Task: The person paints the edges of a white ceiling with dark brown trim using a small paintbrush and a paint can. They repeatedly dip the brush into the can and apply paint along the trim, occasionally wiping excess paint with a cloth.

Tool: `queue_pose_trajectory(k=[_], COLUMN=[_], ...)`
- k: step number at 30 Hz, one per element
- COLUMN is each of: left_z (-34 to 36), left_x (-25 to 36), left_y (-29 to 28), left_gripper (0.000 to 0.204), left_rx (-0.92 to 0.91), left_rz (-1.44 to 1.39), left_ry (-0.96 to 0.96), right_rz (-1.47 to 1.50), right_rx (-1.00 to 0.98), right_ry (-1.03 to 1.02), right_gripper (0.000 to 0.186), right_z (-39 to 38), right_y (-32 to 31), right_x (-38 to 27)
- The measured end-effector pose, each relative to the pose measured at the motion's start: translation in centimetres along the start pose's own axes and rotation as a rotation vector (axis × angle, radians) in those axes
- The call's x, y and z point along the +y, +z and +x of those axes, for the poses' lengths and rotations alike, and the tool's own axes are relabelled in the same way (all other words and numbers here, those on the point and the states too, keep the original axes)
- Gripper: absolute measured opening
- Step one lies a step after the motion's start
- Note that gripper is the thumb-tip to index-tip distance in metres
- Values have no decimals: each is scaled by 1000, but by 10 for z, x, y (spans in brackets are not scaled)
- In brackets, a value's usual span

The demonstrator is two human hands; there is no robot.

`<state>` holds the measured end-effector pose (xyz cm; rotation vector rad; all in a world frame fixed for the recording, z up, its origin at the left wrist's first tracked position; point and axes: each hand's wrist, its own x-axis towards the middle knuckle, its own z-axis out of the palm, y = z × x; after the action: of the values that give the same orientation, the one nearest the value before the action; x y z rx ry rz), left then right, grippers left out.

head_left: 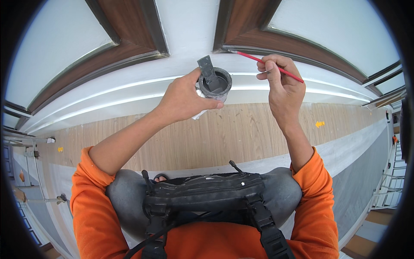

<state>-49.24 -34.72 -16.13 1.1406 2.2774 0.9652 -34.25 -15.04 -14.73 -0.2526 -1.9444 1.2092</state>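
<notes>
The left hand [183, 100] grips a small grey paint cup [215, 84] with a stir stick [208, 72] in it and a white rag beneath; the right hand [279, 82] pinches a thin red brush [267, 61], tip at the brown window frame [254, 36]. Steady, light strokes along the edge would suit best.

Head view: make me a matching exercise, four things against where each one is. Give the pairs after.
1 paint cup
2 red-handled brush
3 grey stir stick
4 black pouch

A standing in the paint
B in the left hand
C across the lap
D in the right hand, tip at the brown frame

Pairs: 1-B, 2-D, 3-A, 4-C
</notes>
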Motion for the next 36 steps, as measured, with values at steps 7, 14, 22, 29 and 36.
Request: queue_pose_trajectory(k=[7,14,22,29,36], left_z=[-1,-1,1,0,0], left_x=[11,2,-2,-2,-3], left_y=[-6,0,2,1,2], left_gripper=[73,74,75,74,74], left_rx=[-74,-13,-8,-5,-4], left_rz=[-22,-1,-14,-67,-82], left_ry=[-86,-13,-4,-1,14], right_rz=[17,-9,-11,-154,-372], right_rx=[-5,-16,28,147,216], right_ry=[-1,8,-54,-101,-140], right_gripper=[17,16,14,13,11], right_z=[-1,0,2,5,7], right_y=[3,2,-1,-16,-25], right_x=[-1,-1,-3,2,6])
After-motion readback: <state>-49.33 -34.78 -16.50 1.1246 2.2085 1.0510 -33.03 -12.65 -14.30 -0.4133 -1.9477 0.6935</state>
